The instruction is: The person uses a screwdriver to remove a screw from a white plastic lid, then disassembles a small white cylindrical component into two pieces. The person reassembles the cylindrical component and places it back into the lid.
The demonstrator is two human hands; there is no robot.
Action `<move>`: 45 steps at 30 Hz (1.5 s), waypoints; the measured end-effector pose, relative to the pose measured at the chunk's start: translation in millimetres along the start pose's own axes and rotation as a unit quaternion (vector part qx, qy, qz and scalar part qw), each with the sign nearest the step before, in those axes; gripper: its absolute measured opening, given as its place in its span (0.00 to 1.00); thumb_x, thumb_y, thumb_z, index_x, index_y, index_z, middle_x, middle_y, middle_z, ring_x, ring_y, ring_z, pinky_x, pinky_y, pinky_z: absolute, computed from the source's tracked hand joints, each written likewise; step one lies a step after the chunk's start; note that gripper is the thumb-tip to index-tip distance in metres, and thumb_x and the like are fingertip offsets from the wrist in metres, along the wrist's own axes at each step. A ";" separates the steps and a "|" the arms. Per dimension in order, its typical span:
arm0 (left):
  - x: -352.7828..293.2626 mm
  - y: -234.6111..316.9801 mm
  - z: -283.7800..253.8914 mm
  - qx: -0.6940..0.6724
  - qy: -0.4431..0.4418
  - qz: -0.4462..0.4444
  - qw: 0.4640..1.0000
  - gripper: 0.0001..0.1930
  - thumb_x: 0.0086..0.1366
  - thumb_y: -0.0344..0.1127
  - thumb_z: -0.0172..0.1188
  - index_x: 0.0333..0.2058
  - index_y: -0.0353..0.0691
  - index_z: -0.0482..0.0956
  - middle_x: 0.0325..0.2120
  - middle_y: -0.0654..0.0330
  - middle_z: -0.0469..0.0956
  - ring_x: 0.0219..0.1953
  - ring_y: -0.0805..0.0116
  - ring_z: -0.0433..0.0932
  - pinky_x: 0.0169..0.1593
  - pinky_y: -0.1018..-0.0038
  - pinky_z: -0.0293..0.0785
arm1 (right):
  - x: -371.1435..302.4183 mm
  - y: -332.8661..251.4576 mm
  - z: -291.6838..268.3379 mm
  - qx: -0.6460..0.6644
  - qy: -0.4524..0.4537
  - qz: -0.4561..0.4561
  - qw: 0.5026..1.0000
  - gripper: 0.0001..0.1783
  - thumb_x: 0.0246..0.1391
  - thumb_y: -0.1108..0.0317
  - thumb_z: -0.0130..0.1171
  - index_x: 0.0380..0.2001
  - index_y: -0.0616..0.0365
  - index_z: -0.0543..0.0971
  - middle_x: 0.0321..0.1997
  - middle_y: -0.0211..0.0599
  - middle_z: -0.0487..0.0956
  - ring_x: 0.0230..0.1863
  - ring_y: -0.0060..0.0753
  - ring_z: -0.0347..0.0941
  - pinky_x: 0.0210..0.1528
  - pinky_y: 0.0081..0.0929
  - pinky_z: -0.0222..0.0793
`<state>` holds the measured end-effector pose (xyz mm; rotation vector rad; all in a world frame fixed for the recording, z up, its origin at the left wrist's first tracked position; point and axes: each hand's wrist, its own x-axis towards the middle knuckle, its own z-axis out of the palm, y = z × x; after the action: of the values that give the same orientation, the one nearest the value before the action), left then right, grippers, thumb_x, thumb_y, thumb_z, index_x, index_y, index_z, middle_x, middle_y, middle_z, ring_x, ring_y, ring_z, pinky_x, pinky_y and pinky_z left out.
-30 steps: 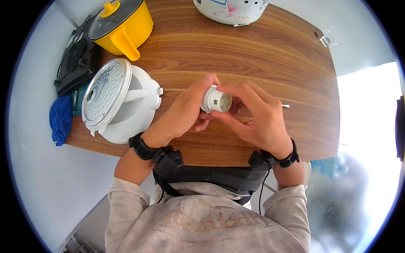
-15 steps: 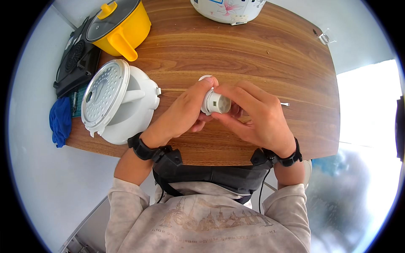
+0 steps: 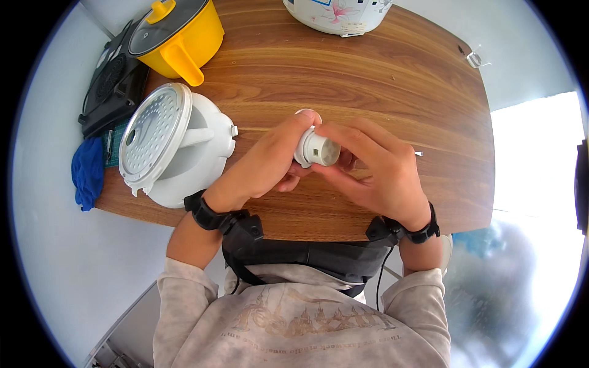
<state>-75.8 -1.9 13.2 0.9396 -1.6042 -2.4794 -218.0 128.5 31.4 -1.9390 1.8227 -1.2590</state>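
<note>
Between my two hands is a small white cylindrical plastic part (image 3: 325,152), with a stepped collar and a small square opening in its side. It lies tilted, one round end turned to the right. My left hand (image 3: 268,158) grips the collar from the left, with its thumb along the top near a rounded white edge. From the right, my right hand (image 3: 383,165) pinches the part between thumb and fingers. Some fingertips of both hands are hidden behind it. A white appliance lid (image 3: 215,126) with a perforated round metal plate (image 3: 161,122) stands left of my left forearm.
Back left are a yellow pot (image 3: 210,40) with a glass lid, a black appliance base (image 3: 101,101), a green mat (image 3: 115,153) and a blue cloth (image 3: 88,175). A flowered white appliance (image 3: 319,18) stands at the back. A thin metal tip (image 3: 418,153) shows beside my right hand.
The view has shifted slightly, so the things on the table appear a little displaced. Both hands keep their hold on the white part, which looks much the same.
</note>
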 end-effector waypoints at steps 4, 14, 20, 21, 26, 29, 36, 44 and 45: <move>0.6 -2.3 -2.2 0.005 -0.010 -0.012 1.000 0.25 0.73 0.60 0.41 0.47 0.45 0.74 0.21 0.68 0.70 0.15 0.83 0.58 0.15 0.83 0.54 | 0.9 1.8 -1.5 0.020 -0.009 0.000 1.000 0.24 0.43 0.76 0.73 0.47 0.57 0.82 0.34 0.35 0.78 0.26 0.27 0.75 0.28 0.23 0.73; 1.2 2.9 0.5 -0.033 -0.018 -0.037 0.999 0.20 0.74 0.58 0.41 0.40 0.49 0.72 0.19 0.72 0.66 0.15 0.85 0.54 0.14 0.85 0.50 | -1.5 6.0 1.8 -0.018 -0.006 -0.029 0.999 0.26 0.43 0.77 0.73 0.50 0.58 0.81 0.38 0.38 0.79 0.29 0.32 0.78 0.31 0.28 0.77; 1.7 1.2 -1.9 -0.043 -0.030 -0.034 0.998 0.17 0.74 0.56 0.40 0.39 0.50 0.70 0.20 0.72 0.65 0.15 0.85 0.53 0.14 0.85 0.50 | 0.0 5.6 0.5 -0.019 -0.015 -0.045 0.999 0.27 0.42 0.77 0.73 0.51 0.58 0.81 0.40 0.38 0.78 0.30 0.35 0.78 0.31 0.28 0.78; 1.6 1.5 -1.7 -0.045 -0.031 -0.035 0.998 0.17 0.74 0.55 0.40 0.39 0.50 0.70 0.20 0.72 0.66 0.16 0.85 0.54 0.14 0.85 0.51 | -0.2 5.5 0.5 -0.023 -0.016 -0.045 0.999 0.27 0.42 0.77 0.72 0.51 0.58 0.81 0.40 0.38 0.78 0.30 0.35 0.78 0.31 0.28 0.78; 1.9 1.1 0.1 -0.042 -0.031 -0.015 0.999 0.18 0.75 0.55 0.40 0.38 0.49 0.69 0.21 0.71 0.67 0.17 0.85 0.55 0.15 0.85 0.52 | -1.1 6.9 -1.9 -0.022 -0.031 -0.055 0.998 0.25 0.47 0.75 0.69 0.52 0.60 0.77 0.42 0.41 0.76 0.34 0.47 0.78 0.32 0.36 0.76; 3.8 -3.4 -2.7 -0.020 -0.035 0.008 0.999 0.19 0.75 0.55 0.39 0.37 0.49 0.69 0.21 0.71 0.67 0.17 0.84 0.56 0.15 0.85 0.53 | -2.3 8.9 -0.6 -0.022 -0.031 -0.052 0.998 0.26 0.47 0.74 0.69 0.52 0.60 0.76 0.41 0.41 0.76 0.33 0.46 0.78 0.32 0.36 0.76; 4.8 -4.8 -0.9 0.001 -0.021 0.017 1.000 0.20 0.76 0.56 0.37 0.37 0.49 0.69 0.21 0.71 0.68 0.17 0.84 0.57 0.15 0.85 0.55 | -2.0 3.5 -1.6 -0.030 -0.023 -0.022 0.999 0.27 0.43 0.78 0.72 0.50 0.59 0.80 0.39 0.37 0.78 0.29 0.33 0.78 0.31 0.26 0.78; 4.3 -3.9 -0.5 0.026 -0.022 0.017 0.999 0.23 0.75 0.58 0.33 0.41 0.46 0.69 0.22 0.65 0.67 0.20 0.79 0.62 0.17 0.82 0.58 | -3.4 2.8 -1.7 -0.021 -0.021 -0.002 1.000 0.27 0.43 0.76 0.74 0.50 0.60 0.80 0.35 0.36 0.78 0.27 0.30 0.77 0.29 0.25 0.76; 3.9 -3.7 -0.4 0.022 -0.024 0.019 0.999 0.23 0.76 0.58 0.33 0.41 0.46 0.69 0.22 0.65 0.67 0.20 0.79 0.62 0.17 0.82 0.59 | -3.7 3.5 -0.9 -0.024 -0.017 -0.005 1.000 0.27 0.43 0.75 0.74 0.50 0.60 0.80 0.34 0.36 0.78 0.26 0.30 0.77 0.28 0.25 0.75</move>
<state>-77.7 -1.9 8.2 0.8522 -1.6806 -2.4713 -220.7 131.4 28.1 -1.9829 1.8459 -1.1889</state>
